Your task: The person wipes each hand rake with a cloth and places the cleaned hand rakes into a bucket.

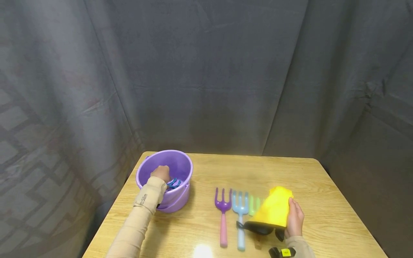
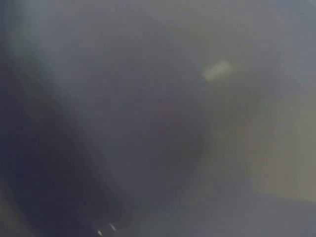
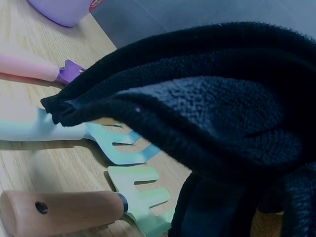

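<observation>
My left hand (image 1: 161, 173) reaches down into a purple bucket (image 1: 175, 206) at the table's left. Its fingers are hidden below the wrist, and the left wrist view is too dark and blurred to show them. Beside it in the bucket lies something blue with prongs (image 1: 174, 183). On the right, my right hand (image 1: 295, 218) grips a yellow fabric pouch (image 1: 274, 208) by its side, thumb in sight. The pouch tilts with its black-trimmed mouth towards me; the right wrist view shows the dark fuzzy lining (image 3: 212, 106).
Under and left of the pouch lie a purple fork with a pink handle (image 1: 223, 218), a light blue fork (image 1: 240, 215) and a green fork with a wooden handle (image 3: 69, 212). A grey curtain (image 1: 206, 89) surrounds the wooden table (image 1: 335, 215).
</observation>
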### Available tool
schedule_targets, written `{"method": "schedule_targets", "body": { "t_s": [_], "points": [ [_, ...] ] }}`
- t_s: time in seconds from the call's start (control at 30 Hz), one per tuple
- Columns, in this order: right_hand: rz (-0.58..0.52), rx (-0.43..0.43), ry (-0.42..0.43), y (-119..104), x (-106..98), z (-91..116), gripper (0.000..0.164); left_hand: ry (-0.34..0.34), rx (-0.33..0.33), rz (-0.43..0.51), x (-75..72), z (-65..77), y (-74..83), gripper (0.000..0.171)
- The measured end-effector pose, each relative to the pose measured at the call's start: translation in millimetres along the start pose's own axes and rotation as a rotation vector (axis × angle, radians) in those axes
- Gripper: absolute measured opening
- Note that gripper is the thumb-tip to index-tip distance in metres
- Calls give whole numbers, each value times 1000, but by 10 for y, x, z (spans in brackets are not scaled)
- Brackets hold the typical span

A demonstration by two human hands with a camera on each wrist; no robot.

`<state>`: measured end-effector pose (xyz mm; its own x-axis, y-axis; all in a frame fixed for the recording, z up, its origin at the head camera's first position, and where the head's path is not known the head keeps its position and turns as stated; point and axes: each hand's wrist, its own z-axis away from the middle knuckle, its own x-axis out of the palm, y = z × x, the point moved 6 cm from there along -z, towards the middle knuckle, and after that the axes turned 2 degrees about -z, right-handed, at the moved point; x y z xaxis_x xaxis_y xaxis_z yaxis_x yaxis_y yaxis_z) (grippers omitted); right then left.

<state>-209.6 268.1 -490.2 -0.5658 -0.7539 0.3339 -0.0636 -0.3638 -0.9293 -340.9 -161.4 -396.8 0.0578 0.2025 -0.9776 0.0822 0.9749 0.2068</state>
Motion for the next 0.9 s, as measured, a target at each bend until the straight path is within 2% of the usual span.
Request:
{"method": "schedule_targets", "body": {
  "t_s": [0.2,0.37,0.5,0.57,0.67,0.9],
  "points": [
    [31,-19,12,11,16,-7,23,84,7,45,-178,-9,116,22],
    [43,-14,8,36,6,0,22,159,26,59,-406,108,223,22],
    [51,-3,-7,47,11,3,22,265,80,98,-646,240,367,17],
    [53,-1,-9,45,10,1,23,293,114,128,-718,301,465,15],
    [59,-1,-7,46,5,-1,24,318,164,152,-744,388,617,16],
    [57,3,-1,56,-13,4,23,360,298,164,-673,555,935,15]
  ]
}}
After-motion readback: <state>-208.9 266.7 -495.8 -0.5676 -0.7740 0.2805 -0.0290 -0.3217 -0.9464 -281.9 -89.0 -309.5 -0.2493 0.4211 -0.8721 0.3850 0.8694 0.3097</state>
